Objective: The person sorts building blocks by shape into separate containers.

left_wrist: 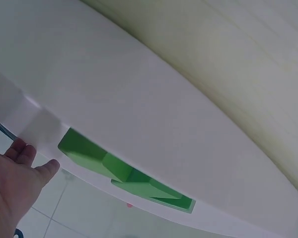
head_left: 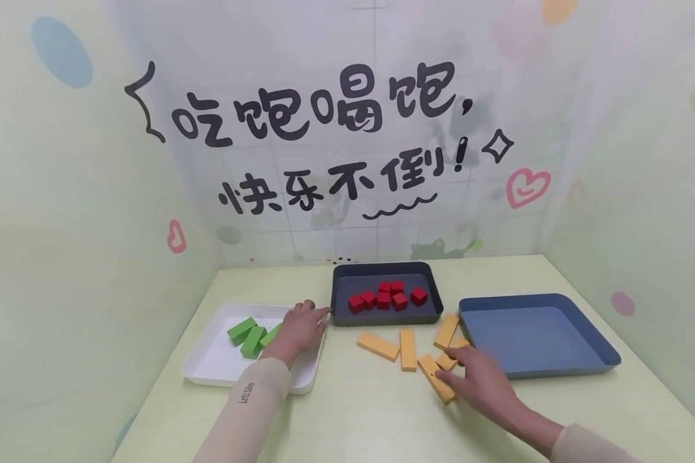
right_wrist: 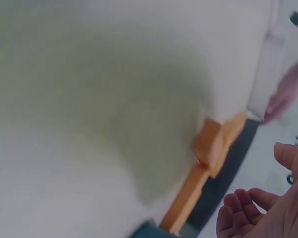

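My left hand (head_left: 302,326) reaches over the right side of the white tray (head_left: 211,334), its fingers relaxed and holding nothing. Left of that hand, green blocks (head_left: 242,331) lie in the tray, partly hidden by my hand in the head view. At the right, my right hand (head_left: 482,379) hovers by several yellow-orange blocks (head_left: 407,350) on the table. Its thumb and fingers are spread apart over the nearest yellow-orange block (head_left: 436,379). In the right wrist view, the right hand (right_wrist: 268,208) shows a gap between thumb and fingers, with the blocks (right_wrist: 208,144) beyond.
A dark grey tray (head_left: 347,319) with several red cubes (head_left: 384,300) stands at the back middle. To the right is a blue-grey tray (head_left: 538,337), close to the yellow-orange blocks. Printed curtains (head_left: 353,238) enclose the pale table (head_left: 359,418) at the back and sides.
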`<action>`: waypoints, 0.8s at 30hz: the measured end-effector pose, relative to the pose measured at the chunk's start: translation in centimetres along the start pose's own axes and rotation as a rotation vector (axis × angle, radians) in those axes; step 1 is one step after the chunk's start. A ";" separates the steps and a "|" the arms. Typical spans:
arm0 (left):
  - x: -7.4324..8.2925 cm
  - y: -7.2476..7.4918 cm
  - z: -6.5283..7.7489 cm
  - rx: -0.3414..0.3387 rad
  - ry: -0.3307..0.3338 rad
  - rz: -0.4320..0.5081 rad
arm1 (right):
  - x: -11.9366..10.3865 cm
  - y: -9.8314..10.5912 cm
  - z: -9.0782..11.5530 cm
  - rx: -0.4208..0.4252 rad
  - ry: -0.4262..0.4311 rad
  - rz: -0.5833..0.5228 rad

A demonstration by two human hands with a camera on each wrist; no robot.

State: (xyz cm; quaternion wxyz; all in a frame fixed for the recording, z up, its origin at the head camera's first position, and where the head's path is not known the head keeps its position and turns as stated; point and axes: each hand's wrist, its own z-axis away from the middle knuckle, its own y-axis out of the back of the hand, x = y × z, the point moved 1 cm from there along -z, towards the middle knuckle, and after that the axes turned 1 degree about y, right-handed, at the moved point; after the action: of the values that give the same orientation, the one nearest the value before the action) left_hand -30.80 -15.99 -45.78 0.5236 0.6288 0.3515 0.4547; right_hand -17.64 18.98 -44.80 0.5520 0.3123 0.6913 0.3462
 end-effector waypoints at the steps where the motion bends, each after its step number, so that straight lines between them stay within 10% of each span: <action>1: 0.0 0.0 0.0 0.000 0.003 0.000 | 0.0 -0.4 0.2 -0.017 -0.013 0.024; 24: 0.1 -0.2 0.1 -0.013 0.028 -0.028 | 0.9 -3.0 0.9 -0.097 -0.103 0.186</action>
State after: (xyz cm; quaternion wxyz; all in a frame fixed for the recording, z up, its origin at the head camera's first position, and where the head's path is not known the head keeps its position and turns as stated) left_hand -30.69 -15.85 -45.93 0.5290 0.6142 0.3645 0.4583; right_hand -17.13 18.15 -47.94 0.5665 0.3656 0.6126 0.4125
